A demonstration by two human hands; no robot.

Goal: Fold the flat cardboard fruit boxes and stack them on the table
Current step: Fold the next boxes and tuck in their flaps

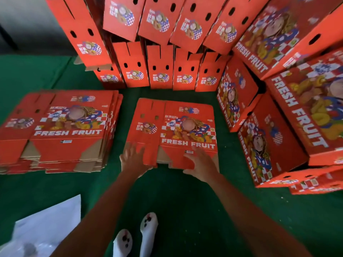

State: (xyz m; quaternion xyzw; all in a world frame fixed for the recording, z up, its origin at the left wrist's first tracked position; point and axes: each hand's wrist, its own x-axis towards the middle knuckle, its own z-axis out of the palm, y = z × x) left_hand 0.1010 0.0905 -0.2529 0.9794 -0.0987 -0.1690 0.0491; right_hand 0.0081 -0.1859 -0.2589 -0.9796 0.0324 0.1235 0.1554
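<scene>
Folded boxes (289, 125) are stacked in a wall along the far and right sides of the green tabletop (178, 197), leaning somewhat unevenly. To my left lies the pile of flat blanks (61, 130), printed face up, well apart from the work in hand. Between them, directly before me, one flat box (174, 130) lies on the green surface with its bottom flaps toward me. My left hand (132, 158) and right hand (201, 164) are apart, fingers spread, each resting on the near flap edge; neither is yet clamped on it. In my judgement the step is to lift and square this blank. Recommended: grip opposite corners, push the panels open along the creases, and keep the flaps from catching.
</scene>
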